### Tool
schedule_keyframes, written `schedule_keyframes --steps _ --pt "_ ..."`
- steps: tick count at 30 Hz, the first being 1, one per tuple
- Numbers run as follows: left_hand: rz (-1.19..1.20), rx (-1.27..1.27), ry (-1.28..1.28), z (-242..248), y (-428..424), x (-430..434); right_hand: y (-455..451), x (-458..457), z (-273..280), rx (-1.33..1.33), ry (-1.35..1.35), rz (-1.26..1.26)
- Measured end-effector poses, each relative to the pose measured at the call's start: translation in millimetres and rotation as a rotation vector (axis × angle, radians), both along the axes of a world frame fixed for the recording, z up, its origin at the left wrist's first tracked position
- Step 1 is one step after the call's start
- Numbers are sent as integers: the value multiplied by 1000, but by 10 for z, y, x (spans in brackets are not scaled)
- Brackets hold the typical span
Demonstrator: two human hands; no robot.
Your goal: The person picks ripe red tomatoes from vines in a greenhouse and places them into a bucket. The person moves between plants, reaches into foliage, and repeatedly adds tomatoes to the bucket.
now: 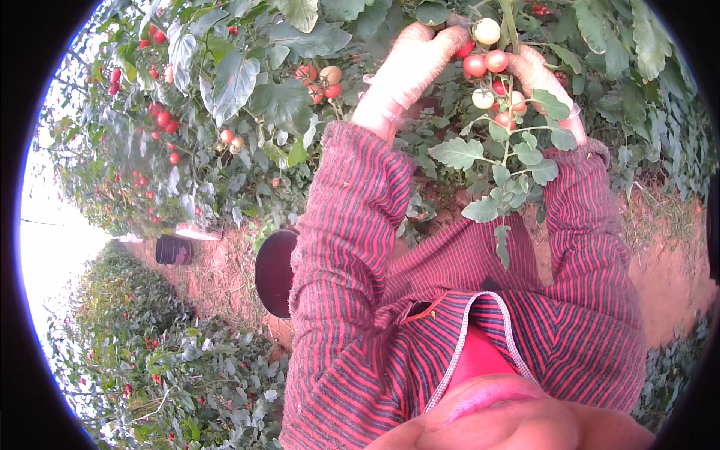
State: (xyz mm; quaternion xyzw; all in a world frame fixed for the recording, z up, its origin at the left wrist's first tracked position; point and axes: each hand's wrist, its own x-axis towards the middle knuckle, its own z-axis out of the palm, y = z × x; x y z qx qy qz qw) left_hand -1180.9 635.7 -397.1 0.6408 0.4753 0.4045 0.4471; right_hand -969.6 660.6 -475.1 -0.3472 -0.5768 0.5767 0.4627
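Note:
Both my hands wear light knit gloves and reach into the tomato plants at the top. My left hand [419, 59] is beside a hanging tomato cluster [474, 66], its fingertips dark and partly hidden near a leaf and a pale tomato [486, 31]. My right hand [537, 76] is on the cluster's other side, fingers curled behind red tomatoes [496, 61] and the thick stem [509, 25]. Whether either hand grips anything cannot be told. Below, the cluster has red, orange and pale fruit, and a leafy shoot [506, 163] hangs between my forearms.
A dark bucket [275, 274] stands on the reddish soil beside my sleeve. Farther along the row are a second black bucket [174, 250] and a pale crate-like object [198, 232]. More tomato clusters [320, 81] hang nearby, and another plant row [185, 371] lies across the path.

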Motion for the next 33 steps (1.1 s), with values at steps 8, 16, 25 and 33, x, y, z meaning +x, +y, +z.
schedule_keyframes --steps 8,16,25,33 --pt "-71 42 -27 -4 1 46 -223 -20 207 -139 188 73" --pt "14 69 175 -101 30 -43 -165 -19 188 13 72 18" --pt "-226 98 85 -268 28 39 -271 -48 83 -28 366 70" --pt "23 248 323 -167 -8 112 27 88 -103 -29 296 137"
